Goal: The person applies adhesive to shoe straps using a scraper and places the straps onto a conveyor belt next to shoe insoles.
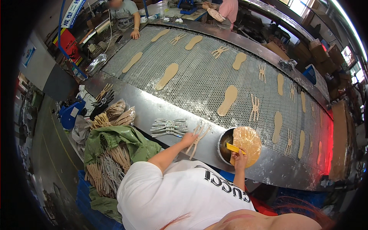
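My left hand (pixel 188 139) rests flat on a tan cross-shaped strap piece (pixel 198 137) lying on the steel ledge (pixel 153 107) in front of me. To its left lies a small stack of silver strap pieces (pixel 169 127). My right hand (pixel 240 158) grips a yellow flat scraper (pixel 234 148) over a round metal pot (pixel 223 145). A glue-smeared tan disc (pixel 248 140) covers the pot's right side. What is inside the pot is in shadow.
A mesh conveyor belt (pixel 199 80) beyond the ledge carries several tan insoles (pixel 228 99) and strap pieces (pixel 254 108). A green bag (pixel 119 140) with strap bundles sits at my left, above a blue crate (pixel 69 115). Two other people work at the far side, one with a hand (pixel 135 35) on the belt's edge.
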Motion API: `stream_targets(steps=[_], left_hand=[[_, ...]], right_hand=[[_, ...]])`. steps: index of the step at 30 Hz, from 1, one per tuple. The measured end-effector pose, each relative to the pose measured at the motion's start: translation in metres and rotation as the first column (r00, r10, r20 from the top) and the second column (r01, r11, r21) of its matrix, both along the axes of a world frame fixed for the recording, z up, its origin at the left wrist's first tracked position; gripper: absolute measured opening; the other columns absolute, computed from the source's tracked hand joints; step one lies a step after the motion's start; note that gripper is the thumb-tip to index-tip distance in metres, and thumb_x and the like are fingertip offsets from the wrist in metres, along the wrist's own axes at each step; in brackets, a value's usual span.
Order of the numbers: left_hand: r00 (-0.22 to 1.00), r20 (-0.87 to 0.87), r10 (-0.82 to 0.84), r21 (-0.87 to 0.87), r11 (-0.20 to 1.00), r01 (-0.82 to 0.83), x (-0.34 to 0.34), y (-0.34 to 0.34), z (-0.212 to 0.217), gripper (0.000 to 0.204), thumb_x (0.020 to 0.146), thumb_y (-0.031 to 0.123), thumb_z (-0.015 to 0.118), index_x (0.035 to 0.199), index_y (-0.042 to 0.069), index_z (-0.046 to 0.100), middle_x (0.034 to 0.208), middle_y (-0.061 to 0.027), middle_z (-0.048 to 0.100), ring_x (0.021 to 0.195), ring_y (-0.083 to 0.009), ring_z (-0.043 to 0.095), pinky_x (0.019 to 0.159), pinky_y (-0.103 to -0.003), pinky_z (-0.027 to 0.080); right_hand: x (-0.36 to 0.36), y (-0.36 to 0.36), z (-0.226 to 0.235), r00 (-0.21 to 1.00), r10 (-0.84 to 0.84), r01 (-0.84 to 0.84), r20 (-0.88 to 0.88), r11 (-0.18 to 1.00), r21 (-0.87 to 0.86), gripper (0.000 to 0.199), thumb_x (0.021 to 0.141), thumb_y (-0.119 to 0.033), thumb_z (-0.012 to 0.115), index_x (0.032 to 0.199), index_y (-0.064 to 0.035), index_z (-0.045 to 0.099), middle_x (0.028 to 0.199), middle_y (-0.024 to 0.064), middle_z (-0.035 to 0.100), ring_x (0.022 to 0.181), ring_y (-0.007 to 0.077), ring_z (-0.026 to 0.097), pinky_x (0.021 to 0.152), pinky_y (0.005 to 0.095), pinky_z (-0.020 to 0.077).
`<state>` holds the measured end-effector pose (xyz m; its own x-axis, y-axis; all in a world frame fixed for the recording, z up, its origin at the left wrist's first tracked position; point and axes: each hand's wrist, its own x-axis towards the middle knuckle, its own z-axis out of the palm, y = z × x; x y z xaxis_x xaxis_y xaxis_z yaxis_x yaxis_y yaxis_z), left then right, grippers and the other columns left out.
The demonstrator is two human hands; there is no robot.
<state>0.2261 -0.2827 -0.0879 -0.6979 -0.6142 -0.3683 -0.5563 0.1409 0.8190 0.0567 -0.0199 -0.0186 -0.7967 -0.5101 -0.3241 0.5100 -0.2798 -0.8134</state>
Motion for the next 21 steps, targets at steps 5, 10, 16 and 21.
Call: stream_targets(steps=[5,10,16,21], left_hand=[[0.999,0.041,-0.021,-0.068,0.997,0.023,0.001,-0.005,0.005,0.047,0.082,0.044,0.051,0.071,0.000,0.064,0.061,-0.0149,0.061,0.059,-0.0284,0.060,0.056,-0.039,0.046],[0.998,0.069,0.004,0.101,0.995,-0.011,0.002,-0.003,0.014,0.046,0.081,0.042,0.052,0.074,-0.002,0.063,0.065,-0.0183,0.061,0.062,-0.0306,0.060,0.060,-0.039,0.046],[1.000,0.006,-0.021,-0.048,0.999,0.021,0.010,0.000,-0.012,0.044,0.084,0.038,0.052,0.074,-0.004,0.060,0.062,-0.0151,0.060,0.054,-0.0276,0.060,0.052,-0.038,0.046],[0.982,0.076,-0.174,-0.040,0.983,0.177,0.008,-0.003,0.001,0.036,0.086,0.033,0.049,0.086,-0.003,0.054,0.068,-0.0185,0.058,0.064,-0.0290,0.060,0.058,-0.038,0.046]], right_hand=[[0.001,-0.004,-0.001,1.000,-0.002,0.002,-0.009,1.000,-0.002,0.016,0.088,-0.008,0.049,0.103,-0.0030,0.050,0.079,0.0114,0.059,0.064,0.0158,0.059,0.057,0.0249,0.0511],[0.005,0.000,-0.004,0.999,0.004,-0.003,-0.051,1.000,0.025,0.017,0.088,-0.007,0.048,0.105,-0.0027,0.049,0.081,0.0116,0.058,0.065,0.0155,0.059,0.057,0.0246,0.0506],[0.012,-0.002,-0.003,0.996,0.036,-0.027,-0.077,0.993,0.116,0.023,0.089,-0.007,0.048,0.110,-0.0010,0.044,0.077,0.0095,0.053,0.062,0.0151,0.053,0.058,0.0271,0.0473],[0.017,-0.011,0.014,0.975,0.110,-0.039,-0.195,0.940,0.338,0.020,0.085,-0.011,0.055,0.105,-0.0055,0.053,0.067,0.0048,0.056,0.052,0.0092,0.052,0.048,0.0214,0.0447]])
